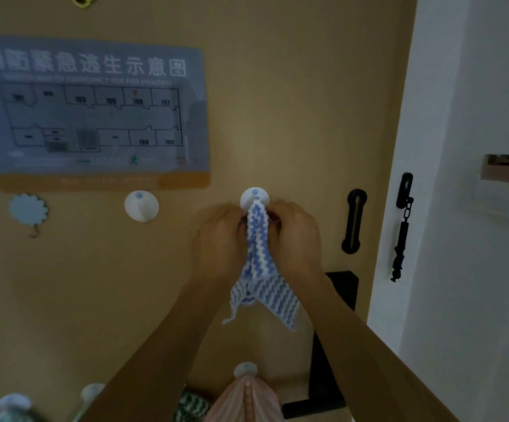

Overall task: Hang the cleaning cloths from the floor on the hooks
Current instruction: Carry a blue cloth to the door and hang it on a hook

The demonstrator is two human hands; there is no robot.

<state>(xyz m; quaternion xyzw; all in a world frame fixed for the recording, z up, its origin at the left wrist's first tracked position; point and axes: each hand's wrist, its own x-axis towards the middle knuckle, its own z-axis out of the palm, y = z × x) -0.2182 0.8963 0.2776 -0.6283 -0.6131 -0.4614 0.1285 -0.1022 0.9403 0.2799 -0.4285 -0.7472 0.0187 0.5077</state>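
My left hand and right hand pinch the blue zigzag cloth at its gathered top, right against the white hook near the door's right edge.

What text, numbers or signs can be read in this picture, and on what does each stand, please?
"消防紧急逃生示意图": white heading on the evacuation plan sign on the door.
English subtitle under it: too blurred to read.
"703", "705", "706", "707", "709": room numbers on the plan, some only just legible; the rest blurred.
Green running-figure symbol: low on the plan.
Orange strip text: unreadable.
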